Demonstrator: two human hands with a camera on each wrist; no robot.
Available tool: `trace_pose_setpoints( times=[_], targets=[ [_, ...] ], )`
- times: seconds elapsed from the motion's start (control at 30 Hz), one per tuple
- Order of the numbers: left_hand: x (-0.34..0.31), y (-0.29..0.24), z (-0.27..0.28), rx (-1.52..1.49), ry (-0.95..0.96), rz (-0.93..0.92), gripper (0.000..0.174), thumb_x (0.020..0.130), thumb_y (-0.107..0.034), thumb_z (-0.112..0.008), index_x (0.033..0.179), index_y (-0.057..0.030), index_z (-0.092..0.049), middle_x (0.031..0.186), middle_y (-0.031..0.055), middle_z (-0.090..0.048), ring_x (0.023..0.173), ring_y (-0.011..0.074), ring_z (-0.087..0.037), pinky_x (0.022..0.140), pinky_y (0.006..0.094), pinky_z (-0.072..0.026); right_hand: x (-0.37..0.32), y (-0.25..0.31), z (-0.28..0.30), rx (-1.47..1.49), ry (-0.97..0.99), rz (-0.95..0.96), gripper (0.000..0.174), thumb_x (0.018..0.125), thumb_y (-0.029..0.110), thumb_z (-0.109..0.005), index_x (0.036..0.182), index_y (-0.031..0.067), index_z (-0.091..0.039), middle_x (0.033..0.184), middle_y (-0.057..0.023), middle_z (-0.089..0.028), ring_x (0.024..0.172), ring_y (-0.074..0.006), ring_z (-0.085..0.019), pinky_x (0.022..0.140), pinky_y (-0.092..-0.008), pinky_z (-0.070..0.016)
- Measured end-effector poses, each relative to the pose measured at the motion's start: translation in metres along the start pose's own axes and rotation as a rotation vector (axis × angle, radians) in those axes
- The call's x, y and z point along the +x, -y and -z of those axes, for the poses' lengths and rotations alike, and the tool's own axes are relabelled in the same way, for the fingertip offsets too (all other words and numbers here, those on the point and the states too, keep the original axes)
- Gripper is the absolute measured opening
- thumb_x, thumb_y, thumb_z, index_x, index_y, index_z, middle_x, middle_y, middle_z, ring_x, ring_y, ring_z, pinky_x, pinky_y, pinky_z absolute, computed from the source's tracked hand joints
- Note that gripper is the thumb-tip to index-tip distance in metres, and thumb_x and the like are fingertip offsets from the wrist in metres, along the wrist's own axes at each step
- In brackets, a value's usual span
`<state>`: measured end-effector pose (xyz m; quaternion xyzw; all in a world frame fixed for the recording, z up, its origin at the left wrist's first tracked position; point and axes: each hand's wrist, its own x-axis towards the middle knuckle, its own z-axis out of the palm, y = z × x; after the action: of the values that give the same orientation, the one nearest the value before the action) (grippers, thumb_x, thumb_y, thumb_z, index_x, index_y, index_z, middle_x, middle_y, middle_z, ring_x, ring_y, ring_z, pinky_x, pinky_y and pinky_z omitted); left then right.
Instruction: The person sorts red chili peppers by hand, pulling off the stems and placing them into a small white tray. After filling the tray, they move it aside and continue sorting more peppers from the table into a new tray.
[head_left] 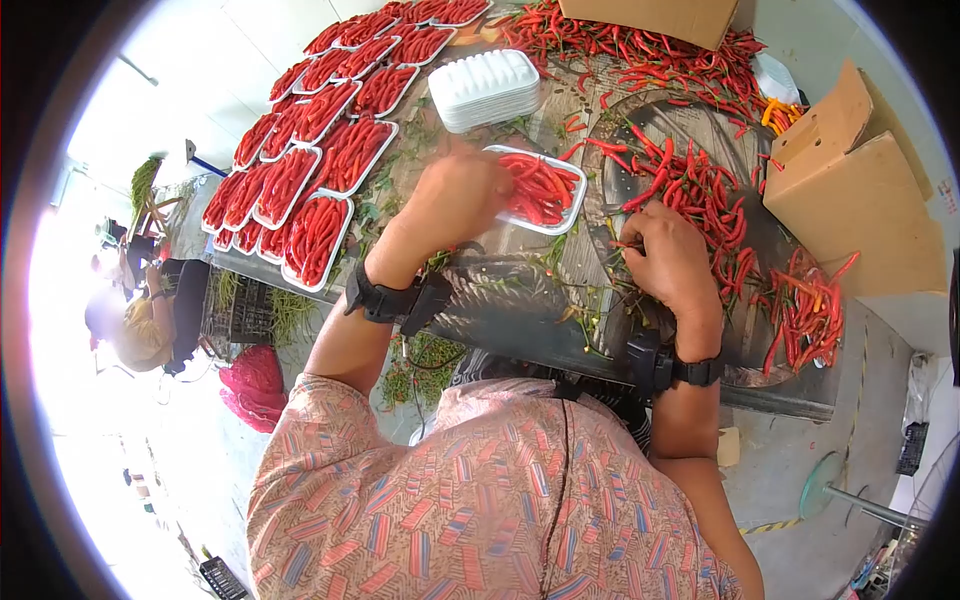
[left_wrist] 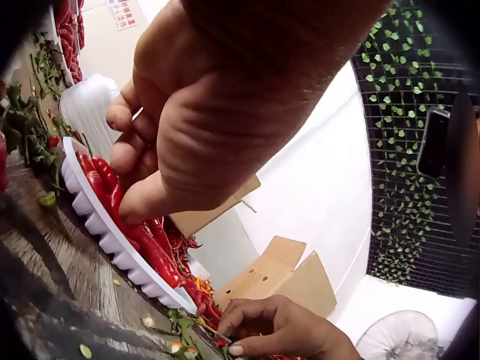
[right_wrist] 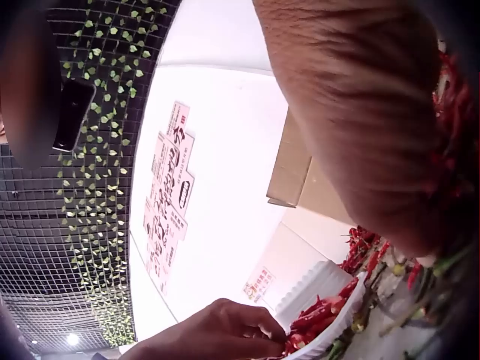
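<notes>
A white foam tray (head_left: 578,203) of red chili peppers (head_left: 540,187) lies in front of the body. My left hand (head_left: 455,197), blurred in the head view, is over its left side. In the left wrist view that hand's thumb and curled fingers close around red chili peppers (left_wrist: 105,176) in the tray. My right hand (head_left: 668,255) is at the near left edge of a loose heap of red chili peppers (head_left: 715,205). Its thumb and forefinger pinch a chili pepper by its thin stem end (left_wrist: 214,331), low in the left wrist view.
Filled trays of chili peppers (head_left: 325,240) stand in rows at the left. A stack of white foam trays (head_left: 487,90) sits beyond the tray. Cardboard boxes (head_left: 850,190) stand at the right and back. Stems and leaves litter the wooden table (head_left: 500,310). Another person (head_left: 150,325) is far left.
</notes>
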<state>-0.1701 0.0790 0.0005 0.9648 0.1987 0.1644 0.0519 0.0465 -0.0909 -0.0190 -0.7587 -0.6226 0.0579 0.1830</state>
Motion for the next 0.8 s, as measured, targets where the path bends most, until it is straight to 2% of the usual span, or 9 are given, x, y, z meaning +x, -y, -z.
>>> trace_pose_setpoints(
  times=[0.13, 0.2, 0.33, 0.43, 0.6, 0.67, 0.7, 0.77, 0.8],
  targets=[
    [0.000, -0.010, 0.007, -0.150, -0.075, 0.003, 0.008, 0.075, -0.007, -0.064, 0.081, -0.0027, -0.066, 0.083, 0.0134, -0.063, 0.076, 0.0328, -0.061, 0.070, 0.0395, -0.0495, 0.004, -0.002, 0.002, 0.235, -0.147, 0.015, 0.015, 0.074, 0.007, -0.068, 0.089, 0.0059, -0.067, 0.084, -0.0116, -0.063, 0.079, -0.0288, -0.064, 0.072, -0.0391, -0.0504],
    [0.004, -0.019, 0.008, -0.222, -0.091, -0.003, 0.010, 0.075, -0.007, -0.065, 0.084, -0.0028, -0.067, 0.082, 0.0125, -0.063, 0.074, 0.0298, -0.061, 0.069, 0.0372, -0.0494, 0.004, 0.000, 0.010, 0.696, -0.208, -0.060, 0.015, 0.078, 0.007, -0.069, 0.091, 0.0023, -0.065, 0.080, -0.0063, -0.066, 0.071, -0.0165, -0.063, 0.067, -0.0308, -0.0498],
    [0.014, -0.056, 0.016, -0.519, -0.095, 0.032, 0.015, 0.078, -0.008, -0.068, 0.092, -0.0033, -0.069, 0.078, 0.0094, -0.062, 0.070, 0.0192, -0.060, 0.065, 0.0319, -0.0484, 0.005, -0.005, 0.010, 1.104, -0.167, -0.143, 0.014, 0.082, 0.009, -0.068, 0.093, 0.0011, -0.064, 0.079, 0.0014, -0.064, 0.070, -0.0055, -0.059, 0.063, -0.0222, -0.0463],
    [0.021, -0.072, 0.007, -0.614, -0.134, 0.020, 0.014, 0.076, -0.012, -0.069, 0.083, -0.0011, -0.064, 0.073, 0.0131, -0.060, 0.064, 0.0262, -0.059, 0.060, 0.0358, -0.0457, 0.007, -0.008, 0.007, 1.353, -0.176, -0.214, 0.013, 0.082, 0.008, -0.068, 0.093, 0.0031, -0.064, 0.078, 0.0012, -0.064, 0.068, -0.0053, -0.058, 0.060, -0.0220, -0.0451],
    [0.023, -0.082, -0.009, -0.602, -0.121, -0.002, 0.018, 0.078, -0.017, -0.070, 0.079, -0.0010, -0.062, 0.068, 0.0161, -0.057, 0.061, 0.0303, -0.057, 0.058, 0.0380, -0.0445, 0.006, 0.001, 0.007, 1.386, -0.185, -0.213, 0.013, 0.082, 0.011, -0.069, 0.091, 0.0030, -0.064, 0.076, -0.0011, -0.064, 0.063, -0.0059, -0.056, 0.057, -0.0219, -0.0437],
    [0.022, -0.083, -0.010, -0.533, -0.012, 0.039, 0.017, 0.080, -0.016, -0.070, 0.089, -0.0027, -0.065, 0.069, 0.0067, -0.058, 0.061, 0.0151, -0.054, 0.057, 0.0308, -0.0451, 0.006, 0.001, 0.007, 1.368, -0.183, -0.209, 0.013, 0.082, 0.011, -0.069, 0.090, 0.0025, -0.064, 0.074, -0.0019, -0.064, 0.061, -0.0063, -0.056, 0.056, -0.0218, -0.0436],
    [0.021, -0.083, -0.012, -0.532, -0.012, 0.039, 0.017, 0.080, -0.016, -0.070, 0.089, -0.0027, -0.065, 0.069, 0.0067, -0.058, 0.061, 0.0151, -0.054, 0.057, 0.0308, -0.0451, 0.006, 0.001, 0.007, 1.339, -0.147, -0.179, 0.014, 0.083, 0.012, -0.070, 0.090, 0.0019, -0.064, 0.073, -0.0025, -0.064, 0.061, -0.0067, -0.057, 0.056, -0.0218, -0.0441],
    [0.019, -0.084, -0.015, -0.593, -0.136, 0.002, 0.021, 0.079, -0.019, -0.070, 0.074, -0.0008, -0.060, 0.062, 0.0154, -0.054, 0.057, 0.0320, -0.054, 0.055, 0.0383, -0.0416, 0.004, 0.002, 0.012, 1.312, -0.110, -0.151, 0.015, 0.083, 0.012, -0.070, 0.090, 0.0013, -0.064, 0.072, -0.0032, -0.065, 0.061, -0.0071, -0.058, 0.055, -0.0218, -0.0446],
    [0.018, -0.082, -0.014, -0.592, -0.134, 0.002, 0.021, 0.079, -0.019, -0.070, 0.074, -0.0008, -0.060, 0.062, 0.0154, -0.054, 0.057, 0.0320, -0.054, 0.055, 0.0383, -0.0416, 0.001, 0.005, 0.020, 1.272, -0.113, -0.211, 0.013, 0.083, 0.013, -0.070, 0.088, 0.0022, -0.064, 0.071, -0.0020, -0.064, 0.060, -0.0075, -0.056, 0.056, -0.0221, -0.0436]
  ],
)
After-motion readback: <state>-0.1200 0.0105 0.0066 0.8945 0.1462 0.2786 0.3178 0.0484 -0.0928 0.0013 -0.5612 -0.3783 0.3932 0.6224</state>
